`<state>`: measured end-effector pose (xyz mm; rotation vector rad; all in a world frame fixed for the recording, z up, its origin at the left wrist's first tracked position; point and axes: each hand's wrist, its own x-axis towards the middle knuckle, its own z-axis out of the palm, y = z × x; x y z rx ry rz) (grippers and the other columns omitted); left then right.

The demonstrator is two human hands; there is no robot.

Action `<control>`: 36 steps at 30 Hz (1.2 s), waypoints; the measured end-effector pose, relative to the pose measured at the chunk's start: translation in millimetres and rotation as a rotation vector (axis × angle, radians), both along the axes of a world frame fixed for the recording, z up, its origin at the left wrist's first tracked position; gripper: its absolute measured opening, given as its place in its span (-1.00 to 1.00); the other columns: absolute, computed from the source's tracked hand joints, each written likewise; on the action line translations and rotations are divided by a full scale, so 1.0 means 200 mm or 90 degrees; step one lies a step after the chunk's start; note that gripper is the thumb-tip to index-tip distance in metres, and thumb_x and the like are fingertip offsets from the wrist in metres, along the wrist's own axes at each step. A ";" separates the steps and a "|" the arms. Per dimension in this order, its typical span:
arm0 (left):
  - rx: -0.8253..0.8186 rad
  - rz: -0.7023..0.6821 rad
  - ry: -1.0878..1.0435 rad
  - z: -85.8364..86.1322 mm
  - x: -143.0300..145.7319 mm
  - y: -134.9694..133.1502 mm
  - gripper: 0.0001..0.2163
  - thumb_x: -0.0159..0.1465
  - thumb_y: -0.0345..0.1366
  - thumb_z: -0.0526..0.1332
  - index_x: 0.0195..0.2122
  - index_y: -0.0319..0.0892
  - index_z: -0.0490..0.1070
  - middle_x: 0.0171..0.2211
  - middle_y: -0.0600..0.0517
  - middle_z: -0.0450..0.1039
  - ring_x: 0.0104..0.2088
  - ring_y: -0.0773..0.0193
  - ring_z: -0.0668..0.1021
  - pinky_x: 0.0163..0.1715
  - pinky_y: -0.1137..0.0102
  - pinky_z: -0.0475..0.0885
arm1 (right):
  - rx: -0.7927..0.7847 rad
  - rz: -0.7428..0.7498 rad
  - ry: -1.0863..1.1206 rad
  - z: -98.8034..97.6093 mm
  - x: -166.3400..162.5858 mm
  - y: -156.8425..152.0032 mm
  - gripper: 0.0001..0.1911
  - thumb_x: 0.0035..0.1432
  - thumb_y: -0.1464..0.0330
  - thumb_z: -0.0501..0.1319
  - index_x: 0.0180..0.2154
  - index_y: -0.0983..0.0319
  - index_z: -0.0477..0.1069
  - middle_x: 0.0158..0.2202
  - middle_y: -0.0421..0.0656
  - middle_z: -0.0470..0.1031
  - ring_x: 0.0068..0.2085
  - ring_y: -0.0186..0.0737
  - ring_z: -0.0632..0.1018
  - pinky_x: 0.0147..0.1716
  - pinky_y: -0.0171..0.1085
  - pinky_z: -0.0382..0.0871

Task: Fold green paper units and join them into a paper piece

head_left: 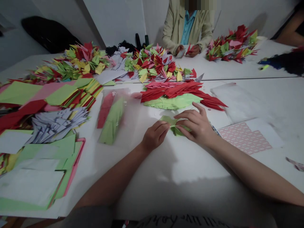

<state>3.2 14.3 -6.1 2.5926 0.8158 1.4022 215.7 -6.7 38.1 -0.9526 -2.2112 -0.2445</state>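
My left hand (155, 134) is closed in a pinch at the left end of a green folded paper (169, 119). On the other side, my right hand (196, 123) pinches the same paper between thumb and forefinger, its other fingers spread above. More green paper shows below and behind the fingers, partly hidden by them. Just beyond my hands lies a bundle of light green folded papers (174, 102), with red folded papers (182, 90) fanned out behind it. To the left, a clear plastic bag (133, 114) holds red and green folded papers.
Stacks of coloured sheets (45, 155) cover the table's left side. Heaps of folded paper pieces (156, 63) lie at the back. Across the table, a person (187, 31) holds paper. On the right are clear plastic bags (237, 98) and a red-outlined label sheet (245, 137).
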 end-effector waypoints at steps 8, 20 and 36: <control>-0.020 -0.020 0.021 -0.01 0.00 -0.02 -0.85 0.29 -0.42 0.12 -0.14 -0.14 0.40 -0.24 -0.02 0.52 -0.22 0.33 0.57 -0.24 0.49 0.49 | -0.021 0.043 -0.012 0.00 0.00 0.00 -0.94 0.19 0.35 0.17 -0.26 0.15 0.39 -0.10 -0.22 0.54 -0.09 -0.19 0.51 0.26 0.12 -0.03; -0.105 -0.015 -0.131 -0.02 0.00 0.04 -0.87 0.29 -0.43 0.14 -0.16 -0.19 0.39 -0.24 -0.05 0.49 -0.16 0.31 0.54 -0.21 0.44 0.53 | -0.026 0.006 0.047 0.06 0.11 0.05 -0.90 0.13 0.31 0.24 -0.25 0.12 0.42 -0.13 -0.19 0.56 -0.10 -0.15 0.54 0.22 0.10 0.05; -0.313 -0.117 -0.156 0.05 0.05 -0.01 -0.78 0.24 -0.39 0.19 -0.08 -0.19 0.40 0.02 -0.15 0.37 0.06 0.15 0.46 -0.17 0.35 0.54 | -0.318 0.059 0.278 0.09 0.05 -0.01 -0.88 0.16 0.35 0.24 -0.24 0.16 0.51 -0.27 -0.18 0.60 -0.27 -0.26 0.59 -0.28 -0.30 0.46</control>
